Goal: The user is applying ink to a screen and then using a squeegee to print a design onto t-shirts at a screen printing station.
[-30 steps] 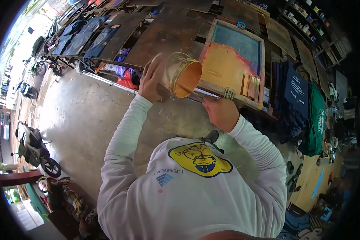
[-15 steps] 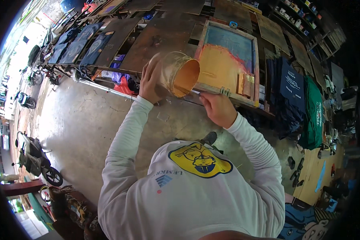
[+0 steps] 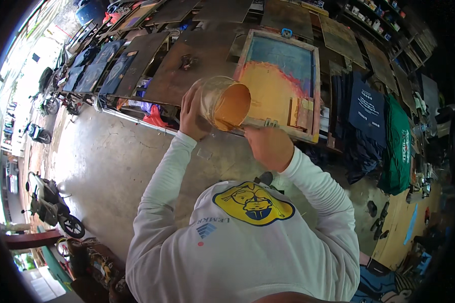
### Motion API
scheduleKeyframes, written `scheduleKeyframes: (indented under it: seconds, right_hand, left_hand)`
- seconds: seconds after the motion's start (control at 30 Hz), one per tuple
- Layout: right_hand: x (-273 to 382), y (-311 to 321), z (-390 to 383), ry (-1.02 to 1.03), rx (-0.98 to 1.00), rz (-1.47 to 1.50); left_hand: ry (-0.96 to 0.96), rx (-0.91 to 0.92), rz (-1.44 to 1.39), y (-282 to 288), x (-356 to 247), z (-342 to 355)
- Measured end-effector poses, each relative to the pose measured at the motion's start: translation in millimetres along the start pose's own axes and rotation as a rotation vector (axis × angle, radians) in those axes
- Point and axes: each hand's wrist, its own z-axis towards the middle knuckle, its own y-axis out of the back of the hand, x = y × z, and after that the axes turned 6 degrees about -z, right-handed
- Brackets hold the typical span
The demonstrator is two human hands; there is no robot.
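Note:
My left hand (image 3: pixel 192 111) grips the side of a worn, translucent plastic bucket (image 3: pixel 212 88), tilted so its mouth faces right, with orange paint inside. My right hand (image 3: pixel 268 146) is closed on a thin stick (image 3: pixel 241 127) reaching into the bucket's lower rim, where orange paint gathers; the hand hides much of the stick. Just beyond, a wooden-framed screen (image 3: pixel 265 76) lies on the table, its mesh blue at the top and yellow-orange with red edging below. A wooden block (image 3: pixel 302 113) rests in its lower right corner.
Dark metal platens (image 3: pixel 182 55) cover the long table. Navy shirts (image 3: pixel 364 116) and a green shirt (image 3: pixel 394 149) hang at the right beside crowded shelves (image 3: pixel 374 20). Concrete floor (image 3: pixel 111 166) lies below; motorbikes (image 3: pixel 50 202) stand at the left, a wooden board (image 3: pixel 394 237) at lower right.
The bucket and my left hand have shifted slightly down and right in the picture. My right hand has moved left and down with the stick, closer to the bucket's mouth.

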Motion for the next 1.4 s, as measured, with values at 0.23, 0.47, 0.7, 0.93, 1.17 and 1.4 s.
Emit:
scheduleKeyframes:
  seconds: [0.23, 0.47, 0.7, 0.93, 1.17, 1.4]
  right_hand:
    - [-57, 6, -9, -0.182, -0.121, -0.105]
    - [-92, -4, -25, -0.051, -0.017, 0.139]
    - [-147, 4, -26, -0.059, -0.159, 0.443]
    - [-147, 21, -36, -0.049, -0.091, 0.037]
    - [-141, 24, -33, 0.085, 0.047, 0.129]
    - [-127, 11, -33, 0.141, 0.008, 0.298]
  left_hand:
    - [0.024, -0.034, 0.012, -54, -7, 15]
    - [0.030, 0.020, 0.019, -114, -6, 20]
    - [0.086, -0.106, 0.183, -154, -5, 23]
    - [-0.047, -0.245, 0.248, -173, -16, 34]
    - [-0.039, -0.267, 0.196, -181, -22, 30]
    - [-0.020, -0.305, 0.132, -180, -3, 7]
